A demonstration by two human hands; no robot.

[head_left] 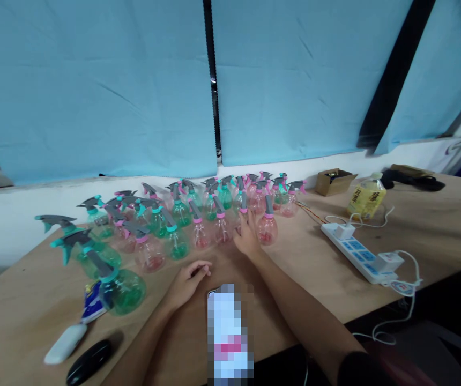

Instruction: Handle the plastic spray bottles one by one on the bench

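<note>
Many spray bottles with round, clear bodies stand in rows on the wooden table, some green and others pink, with grey trigger heads. My right hand (247, 236) reaches into the front row, its fingers around a pink spray bottle (243, 202), whose body is mostly hidden by the hand. Beside it on the right is another pink spray bottle (268, 229). My left hand (189, 280) rests on the table, loosely curled, with nothing in it. Between my forearms lies a phone (228, 327), its screen blurred out. A green spray bottle (124, 292) stands at the near left.
At the left are a blue packet (94, 304), a white case (65, 343) and a black case (89, 362). A power strip (357, 254) with plugs and cables lies right, near a yellow drink bottle (367, 197) and a cardboard box (335, 183). Blue curtains (295, 80) hang behind.
</note>
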